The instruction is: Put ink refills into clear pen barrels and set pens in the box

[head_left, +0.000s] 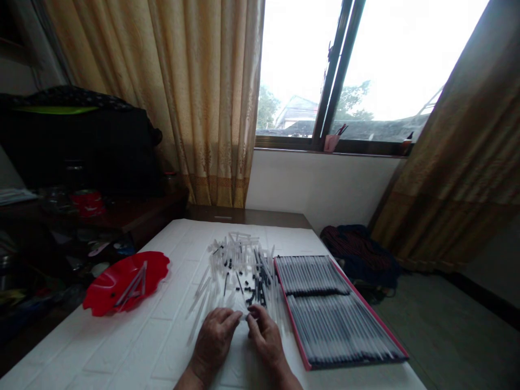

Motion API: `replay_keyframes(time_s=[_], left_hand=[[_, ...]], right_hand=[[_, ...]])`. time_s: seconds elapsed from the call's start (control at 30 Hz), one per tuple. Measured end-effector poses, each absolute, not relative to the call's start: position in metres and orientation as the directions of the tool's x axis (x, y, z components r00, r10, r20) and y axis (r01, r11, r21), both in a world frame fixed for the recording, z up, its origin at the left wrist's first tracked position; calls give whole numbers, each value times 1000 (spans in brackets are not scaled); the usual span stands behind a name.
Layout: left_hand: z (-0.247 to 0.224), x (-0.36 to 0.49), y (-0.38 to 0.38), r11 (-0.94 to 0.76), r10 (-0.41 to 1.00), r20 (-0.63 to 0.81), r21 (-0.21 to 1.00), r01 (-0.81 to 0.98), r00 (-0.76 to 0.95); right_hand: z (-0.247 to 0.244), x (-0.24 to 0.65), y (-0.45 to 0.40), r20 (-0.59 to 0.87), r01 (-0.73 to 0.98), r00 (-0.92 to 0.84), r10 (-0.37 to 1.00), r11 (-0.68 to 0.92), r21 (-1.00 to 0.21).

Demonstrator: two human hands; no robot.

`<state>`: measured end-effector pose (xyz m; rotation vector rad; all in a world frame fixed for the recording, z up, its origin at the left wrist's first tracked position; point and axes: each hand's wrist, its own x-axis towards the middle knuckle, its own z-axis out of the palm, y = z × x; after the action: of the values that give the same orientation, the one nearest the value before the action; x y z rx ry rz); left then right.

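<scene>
black bag (77, 146) | gold curtain (207, 97) | pink cup (331, 143) on windowsill (365, 147) | dark cloth (359, 254) on floor (439, 330)

Item 1: left hand (213, 338) and right hand (266, 337), forearms (190, 379) cut off by the lower edge at 6 o'clock; anything between the fingers (254, 317) is hidden and blurred. Item 2: loose clear tubes (239, 254) at 12 o'clock, with small dark parts (257, 287) too small to identify. Item 3: packed rows in a pink-edged tray (293, 319) at 3 o'clock, blurred, not countable. Item 4: clutter (77, 244) by a dark wooden shelf (134, 216) at 9 o'clock, too dim to tell.
</scene>
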<state>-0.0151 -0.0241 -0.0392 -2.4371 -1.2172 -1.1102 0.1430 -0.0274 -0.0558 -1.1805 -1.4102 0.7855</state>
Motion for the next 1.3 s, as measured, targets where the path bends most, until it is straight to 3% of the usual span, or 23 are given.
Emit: replay_keyframes(time_s=[0.13, 0.57, 0.8, 1.3], left_hand=[[-37, -14, -25, -638, 604, 702, 142, 757, 378], [-37, -14, -26, -642, 607, 702, 158, 750, 372], [-38, -14, -25, -623, 625, 681, 141, 770, 381], [-40, -14, -26, -622, 636, 678, 167, 765, 369]], right_hand=[[-60, 142, -27, 310, 194, 75, 948, 291, -937], [-55, 143, -27, 320, 307, 81, 944, 282, -909], [-62, 144, -28, 308, 224, 26, 951, 294, -929], [-59, 144, -28, 327, 339, 83, 941, 282, -897]])
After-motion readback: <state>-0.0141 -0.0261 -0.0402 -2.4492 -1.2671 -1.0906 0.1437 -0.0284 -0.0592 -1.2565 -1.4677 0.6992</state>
